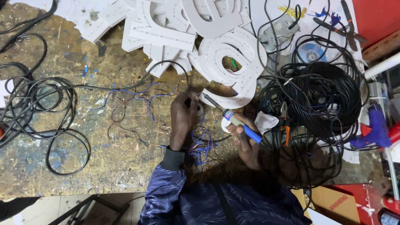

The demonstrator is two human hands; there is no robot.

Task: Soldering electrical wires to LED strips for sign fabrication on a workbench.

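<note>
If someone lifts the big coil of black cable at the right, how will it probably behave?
The black cable coil would probably sag and flop, since its many loops lie loose and untied. It looks fairly heavy for its size. Strands may snag on the orange-handled pliers lying against it.

White sign letters [183,31] studded with small lights lie heaped at twelve o'clock on the workbench. A brown cardboard box [333,204] with red printing sits down at five o'clock, beside the person's elbow.
</note>
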